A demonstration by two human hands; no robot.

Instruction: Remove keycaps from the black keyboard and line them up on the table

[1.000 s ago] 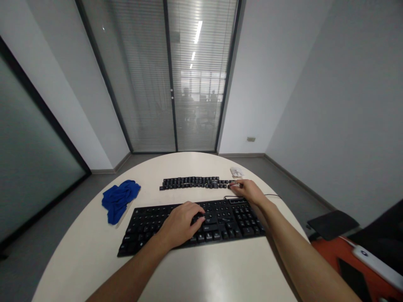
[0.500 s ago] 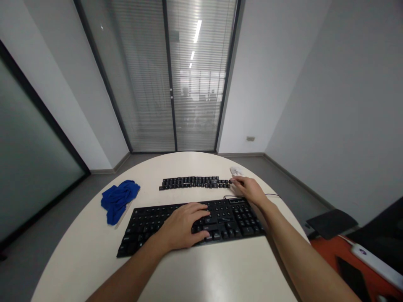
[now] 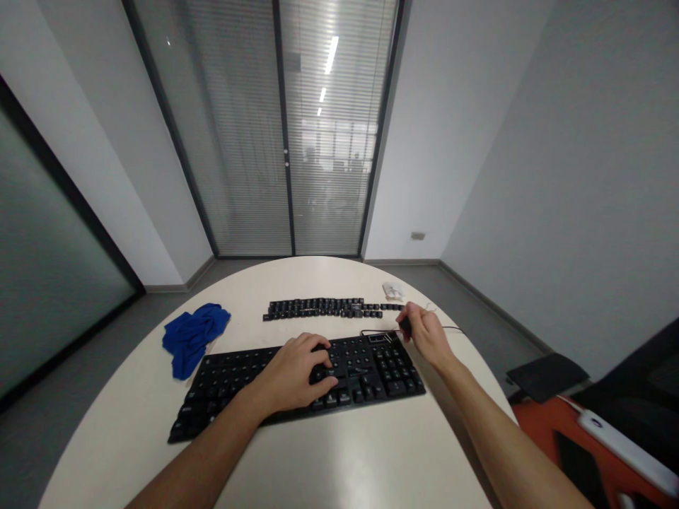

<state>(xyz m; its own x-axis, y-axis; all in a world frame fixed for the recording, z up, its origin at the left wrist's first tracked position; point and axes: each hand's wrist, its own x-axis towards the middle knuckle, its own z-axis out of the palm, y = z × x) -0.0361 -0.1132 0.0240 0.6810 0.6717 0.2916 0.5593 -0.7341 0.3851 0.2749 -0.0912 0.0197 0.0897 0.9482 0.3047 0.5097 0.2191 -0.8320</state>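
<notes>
A black keyboard (image 3: 366,364) lies slightly askew on the table, some of its key positions without caps. My left hand (image 3: 297,371) rests on its middle, thumb and fingers apart. Just beyond the keyboard's top right corner, my right hand (image 3: 424,331) pinches a small black keycap (image 3: 406,325) between thumb and fingers. Past the keyboard, several loose black keycaps (image 3: 312,307) stand in close rows, their right end near my right hand. The keyboard's cable (image 3: 453,327) runs behind that hand.
A crumpled blue cloth (image 3: 196,336) lies at the left of the round white table (image 3: 339,466). A small whitish crumpled item (image 3: 393,290) sits near the far right edge. Beyond the right side are an orange surface and a white power strip (image 3: 626,449).
The keyboard has slid left along with my left hand. My right hand has drawn back from the end of the keycap rows, and a black keycap now shows in its fingers.
</notes>
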